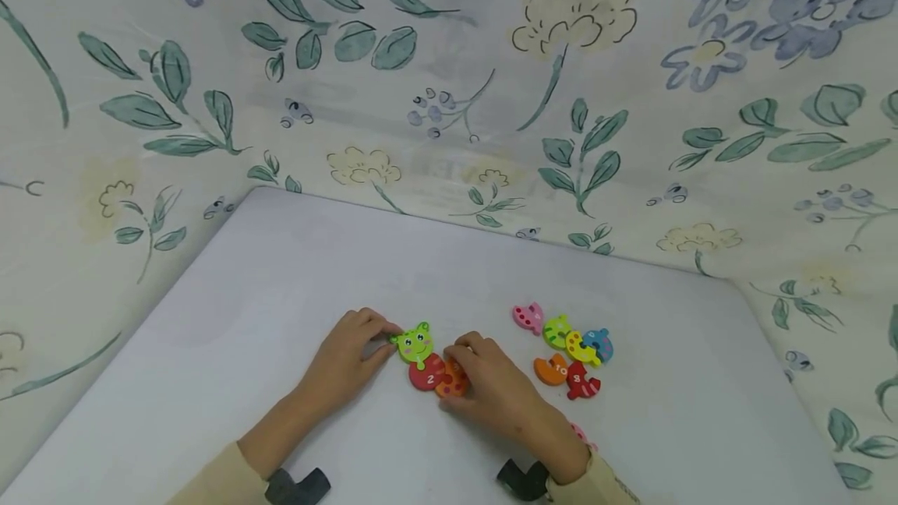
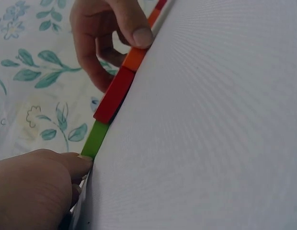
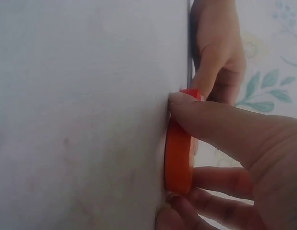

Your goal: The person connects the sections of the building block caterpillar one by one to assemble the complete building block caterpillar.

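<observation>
A green smiling caterpillar-head puzzle piece (image 1: 415, 345) lies flat on the white table, joined to a red piece (image 1: 423, 377) marked 2. An orange spotted puzzle piece (image 1: 451, 383) meets the red one on its right. With thumb and index finger, my left hand (image 1: 354, 353) holds the head piece by its left edge. My right hand (image 1: 500, 384) pinches the orange piece between thumb and fingers and covers part of it. From the right wrist, the thumb lies along the near side of the orange piece (image 3: 178, 155).
Right of my hands lie more puzzle pieces: pink (image 1: 528, 317), green (image 1: 557, 331), yellow (image 1: 581, 347), blue (image 1: 600, 344), orange (image 1: 550, 369) and red (image 1: 584, 382). Another pink piece (image 1: 581, 435) is partly hidden by my right wrist. Flowered cloth (image 1: 449, 100) hangs behind the white table (image 1: 316, 248).
</observation>
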{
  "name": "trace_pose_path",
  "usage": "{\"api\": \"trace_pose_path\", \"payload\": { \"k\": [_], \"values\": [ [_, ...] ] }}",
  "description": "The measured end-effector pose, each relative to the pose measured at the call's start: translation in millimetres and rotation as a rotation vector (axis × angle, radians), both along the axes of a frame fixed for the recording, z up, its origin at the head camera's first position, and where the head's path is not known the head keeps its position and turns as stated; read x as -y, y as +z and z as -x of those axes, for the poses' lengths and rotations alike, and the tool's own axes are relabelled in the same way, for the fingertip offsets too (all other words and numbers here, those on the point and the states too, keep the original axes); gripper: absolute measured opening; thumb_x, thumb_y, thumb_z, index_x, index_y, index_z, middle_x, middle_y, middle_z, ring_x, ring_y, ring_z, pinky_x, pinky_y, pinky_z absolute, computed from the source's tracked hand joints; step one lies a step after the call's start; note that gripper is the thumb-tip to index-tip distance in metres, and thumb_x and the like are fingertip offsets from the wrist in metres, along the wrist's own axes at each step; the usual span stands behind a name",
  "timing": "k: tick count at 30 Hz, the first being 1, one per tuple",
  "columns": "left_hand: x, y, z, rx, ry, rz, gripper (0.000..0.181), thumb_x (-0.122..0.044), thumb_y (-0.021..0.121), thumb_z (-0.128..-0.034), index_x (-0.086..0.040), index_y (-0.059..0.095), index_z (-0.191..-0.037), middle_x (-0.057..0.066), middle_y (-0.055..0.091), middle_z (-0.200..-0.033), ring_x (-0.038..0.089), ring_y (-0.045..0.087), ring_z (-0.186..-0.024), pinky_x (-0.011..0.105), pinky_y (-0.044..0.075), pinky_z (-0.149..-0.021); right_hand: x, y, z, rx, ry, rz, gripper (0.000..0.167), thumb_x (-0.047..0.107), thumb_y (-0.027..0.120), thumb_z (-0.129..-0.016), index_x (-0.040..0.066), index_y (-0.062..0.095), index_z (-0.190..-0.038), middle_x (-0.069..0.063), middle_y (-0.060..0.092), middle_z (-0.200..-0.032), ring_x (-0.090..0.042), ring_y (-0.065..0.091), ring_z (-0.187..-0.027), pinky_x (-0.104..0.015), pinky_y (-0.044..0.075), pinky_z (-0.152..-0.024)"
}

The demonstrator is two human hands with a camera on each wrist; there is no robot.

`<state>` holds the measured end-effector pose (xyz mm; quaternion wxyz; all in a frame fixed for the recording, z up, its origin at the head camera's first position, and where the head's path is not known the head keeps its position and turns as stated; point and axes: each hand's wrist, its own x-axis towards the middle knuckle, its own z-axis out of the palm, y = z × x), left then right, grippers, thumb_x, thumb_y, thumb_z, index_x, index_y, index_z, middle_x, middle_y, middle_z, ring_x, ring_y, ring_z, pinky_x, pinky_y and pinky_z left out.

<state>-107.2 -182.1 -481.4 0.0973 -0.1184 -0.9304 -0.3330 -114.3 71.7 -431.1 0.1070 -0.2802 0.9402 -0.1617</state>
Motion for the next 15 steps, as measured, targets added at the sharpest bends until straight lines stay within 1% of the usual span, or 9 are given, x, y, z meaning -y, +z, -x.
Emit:
{"api": "trace_pose_path", "payload": {
  "k": [9,15],
  "values": [
    [0.5,0.7,0.1,0.002,-0.006,0.001,0.029,-0.01,0.084,-0.09,-0.018,0.075,-0.116,-0.008,0.065,-0.11,0.014,0.056,-0.105,0.037,0.053,-0.09,-1.1,-0.6,2.2,0.061,-0.017,0.021,0.074,0.041,0.09,-0.083,0.014,0.06,-0.145,-0.004,0.056,-0.136,-0.021,0.055,-0.123,-0.037,0.054,-0.1],
    [-0.6,2.4,-0.3,0.012,-0.002,0.004,0.028,-0.01,0.084,-0.0901,-0.018,0.075,-0.116,-0.007,0.065,-0.11,0.014,0.056,-0.105,0.038,0.054,-0.09,-1.8,-2.1,3.4,0.068,-0.013,0.025,0.076,0.04,0.091,-0.083,0.015,0.058,-0.147,-0.004,0.055,-0.137,-0.021,0.054,-0.124,-0.037,0.054,-0.1]
  ]
}}
